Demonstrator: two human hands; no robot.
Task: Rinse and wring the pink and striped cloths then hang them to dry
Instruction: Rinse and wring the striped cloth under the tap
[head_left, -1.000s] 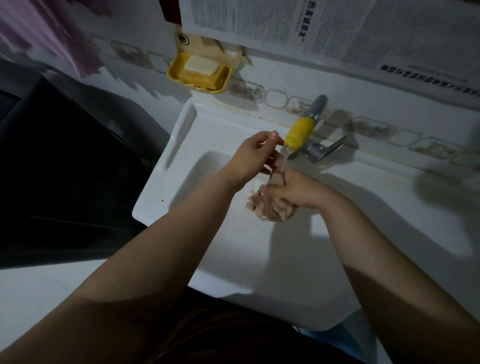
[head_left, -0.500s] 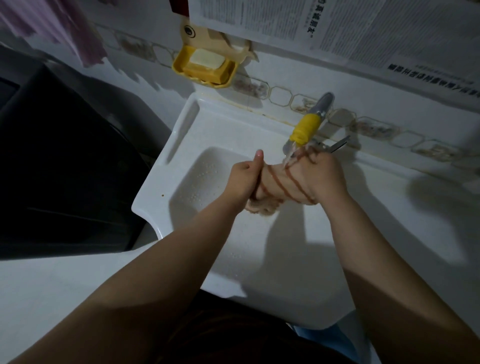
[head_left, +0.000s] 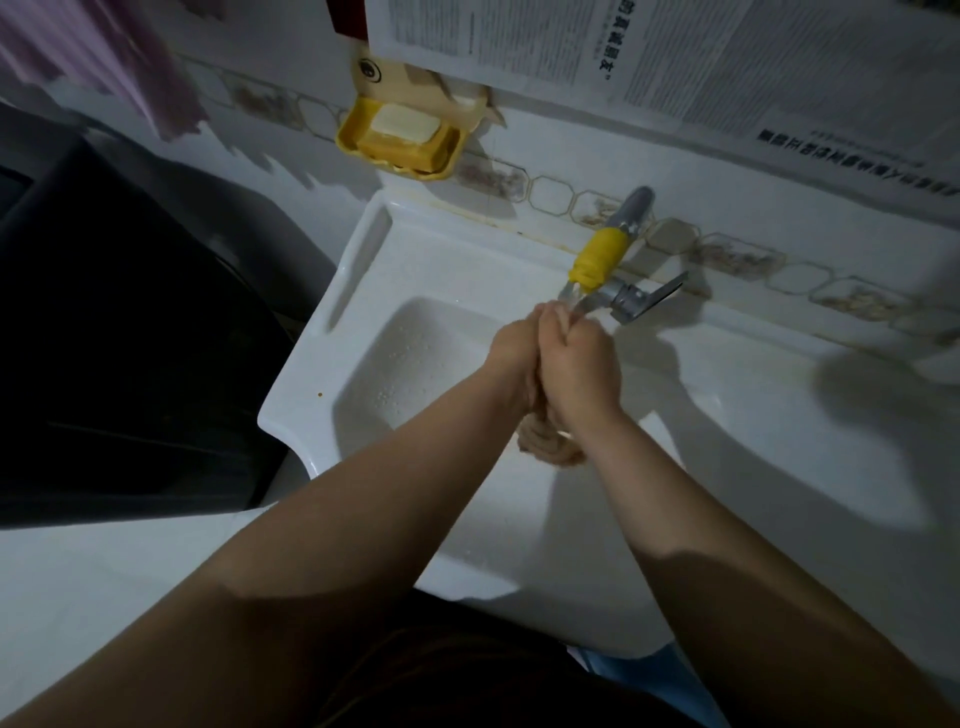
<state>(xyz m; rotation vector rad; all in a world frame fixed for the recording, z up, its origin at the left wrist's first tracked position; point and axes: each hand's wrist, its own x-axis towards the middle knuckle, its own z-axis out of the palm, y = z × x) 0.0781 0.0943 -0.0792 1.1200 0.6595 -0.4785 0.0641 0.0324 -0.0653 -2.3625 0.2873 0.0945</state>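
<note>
The task is looking to be in its wringing stage, judged from how things lie: a pale pinkish cloth twisted into a rope (head_left: 550, 446) is being squeezed over the white ceramic sink basin (head_left: 363, 322), just in front of the metal tap with the yellow rubber sleeve (head_left: 597, 260). Whether this is the pink cloth or the striped one is too dim to tell. Another pink fabric (head_left: 104, 62) is hanging on the wall well to the left of the tap, but whether it belongs to the task is unclear. Hanging this cloth is not yet done.

The left hand (head_left: 511, 358) is curling tightly round the upper part of the twisted cloth, directly below the tap's spout. The right hand (head_left: 582, 371) is pressing against the left, its fingers closing round the same cloth, whose knotted end is sticking out beneath both wrists, nearer the person than the tap.
</note>
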